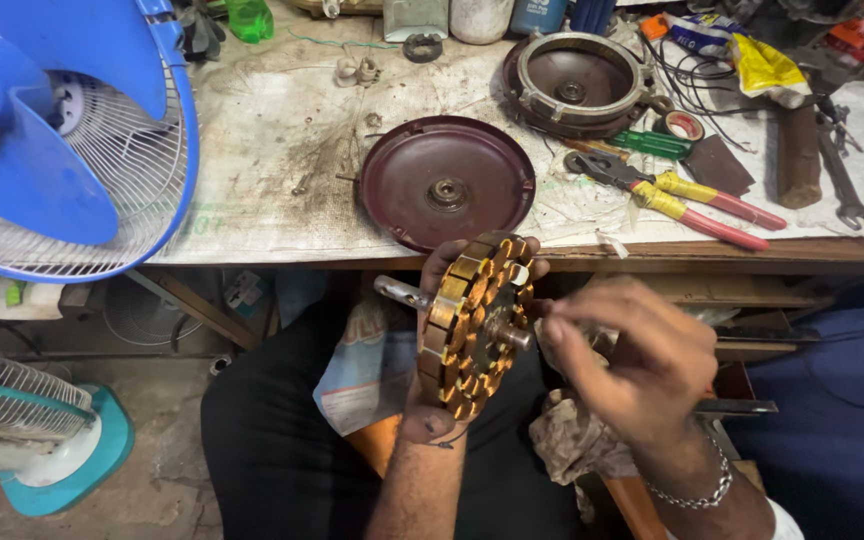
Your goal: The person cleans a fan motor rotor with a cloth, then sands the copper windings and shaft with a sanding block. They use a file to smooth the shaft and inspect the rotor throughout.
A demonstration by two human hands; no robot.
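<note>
My left hand (437,400) grips a round fan motor stator (474,325) with copper windings and a steel shaft (397,292) sticking out to the left. It is held upright over my lap, just below the bench edge. My right hand (632,360) hovers at the stator's right side, fingers pinched together close to the windings; whether it holds anything is hidden. A dirty rag (572,440) lies on my lap under that hand.
On the bench lie a dark red motor cover (446,182), a second round housing (574,82), pliers with red-yellow handles (687,198), a green screwdriver (652,143), a spanner (844,180) and tape (685,125). A blue fan (62,140) stands left, another fan (42,440) on the floor.
</note>
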